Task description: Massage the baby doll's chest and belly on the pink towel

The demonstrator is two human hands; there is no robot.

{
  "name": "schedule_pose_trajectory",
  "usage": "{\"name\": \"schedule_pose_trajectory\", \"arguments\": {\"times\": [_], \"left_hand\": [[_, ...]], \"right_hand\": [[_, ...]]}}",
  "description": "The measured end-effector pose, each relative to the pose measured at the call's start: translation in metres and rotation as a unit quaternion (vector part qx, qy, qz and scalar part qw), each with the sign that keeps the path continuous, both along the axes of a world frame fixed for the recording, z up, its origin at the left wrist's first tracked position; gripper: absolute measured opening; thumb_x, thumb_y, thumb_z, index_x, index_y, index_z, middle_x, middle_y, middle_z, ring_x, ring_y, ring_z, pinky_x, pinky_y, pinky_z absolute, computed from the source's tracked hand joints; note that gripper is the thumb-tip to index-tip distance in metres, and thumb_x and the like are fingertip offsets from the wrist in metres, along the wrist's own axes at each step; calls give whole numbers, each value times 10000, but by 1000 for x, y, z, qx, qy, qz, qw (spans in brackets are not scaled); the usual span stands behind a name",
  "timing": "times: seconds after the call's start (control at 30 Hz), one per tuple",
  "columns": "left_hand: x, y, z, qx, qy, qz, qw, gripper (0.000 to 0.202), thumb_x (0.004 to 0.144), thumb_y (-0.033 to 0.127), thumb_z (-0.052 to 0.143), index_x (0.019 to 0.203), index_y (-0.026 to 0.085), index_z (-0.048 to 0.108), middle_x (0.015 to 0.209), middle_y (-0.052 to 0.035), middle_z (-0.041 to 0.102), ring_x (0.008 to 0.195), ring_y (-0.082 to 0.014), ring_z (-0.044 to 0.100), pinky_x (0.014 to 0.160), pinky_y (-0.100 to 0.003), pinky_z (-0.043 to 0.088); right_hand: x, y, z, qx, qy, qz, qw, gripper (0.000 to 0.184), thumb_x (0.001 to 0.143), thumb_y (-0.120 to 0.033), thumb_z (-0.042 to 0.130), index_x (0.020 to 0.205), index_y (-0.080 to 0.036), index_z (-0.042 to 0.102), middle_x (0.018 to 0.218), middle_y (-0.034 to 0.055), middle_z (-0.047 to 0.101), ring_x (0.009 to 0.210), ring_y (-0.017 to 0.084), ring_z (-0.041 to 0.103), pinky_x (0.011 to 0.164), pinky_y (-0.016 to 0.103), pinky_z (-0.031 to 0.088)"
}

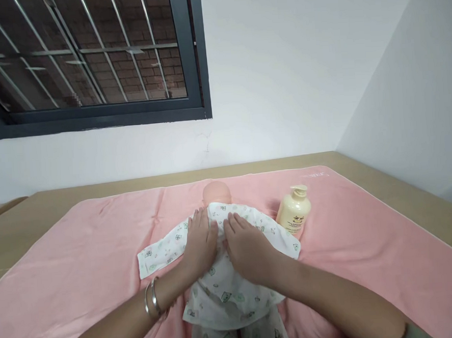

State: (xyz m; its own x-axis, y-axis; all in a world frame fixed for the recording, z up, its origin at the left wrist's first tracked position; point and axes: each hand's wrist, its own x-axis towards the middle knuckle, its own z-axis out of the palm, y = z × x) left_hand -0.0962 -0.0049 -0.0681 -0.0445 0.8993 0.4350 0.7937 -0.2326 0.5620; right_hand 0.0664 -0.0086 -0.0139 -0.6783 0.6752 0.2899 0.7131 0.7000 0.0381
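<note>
A baby doll lies on a pink blanket, its smooth bald head (216, 192) pointing away from me. It wears a white printed shirt (234, 296) with sleeves spread to both sides, and matching trousers (259, 335). My left hand (202, 242) rests flat on the upper left of the shirt, fingers stretched out. Mirroring it, my right hand (248, 249) lies on the upper right of the shirt with straight fingers. A narrow strip of cloth shows between the two hands. Neither hand grips anything. The part of the torso under my palms is hidden.
Just past the right sleeve stands a cream pump bottle (294, 210), leaning slightly. The pink blanket (368, 242) covers most of a tan surface (279, 164) that meets white walls. A dark-framed window (130, 111) with metal bars is at the upper left.
</note>
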Motion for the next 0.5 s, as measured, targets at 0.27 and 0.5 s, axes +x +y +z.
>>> {"name": "schedule_pose_trajectory", "arguments": {"times": [0.27, 0.5], "left_hand": [[14, -38, -16, 41, 25, -41, 998, 634, 961, 368, 403, 1526, 195, 172, 1585, -181, 213, 1471, -356, 161, 1126, -635, 263], [-5, -11, 3, -32, -77, -4, 996, 569, 977, 440, 325, 1469, 155, 318, 1536, -194, 328, 1442, -320, 273, 1161, -593, 222]], "right_hand": [[-2, 44, -6, -80, 97, -66, 990, 490, 998, -293, 297, 1367, -24, 474, 1412, 226, 489, 1371, 306, 390, 1122, 511, 337], [-15, -8, -19, -37, 107, -10, 993, 611, 933, -266, 421, 1479, -18, 306, 1548, 224, 269, 1456, 384, 126, 1156, 571, 237]]}}
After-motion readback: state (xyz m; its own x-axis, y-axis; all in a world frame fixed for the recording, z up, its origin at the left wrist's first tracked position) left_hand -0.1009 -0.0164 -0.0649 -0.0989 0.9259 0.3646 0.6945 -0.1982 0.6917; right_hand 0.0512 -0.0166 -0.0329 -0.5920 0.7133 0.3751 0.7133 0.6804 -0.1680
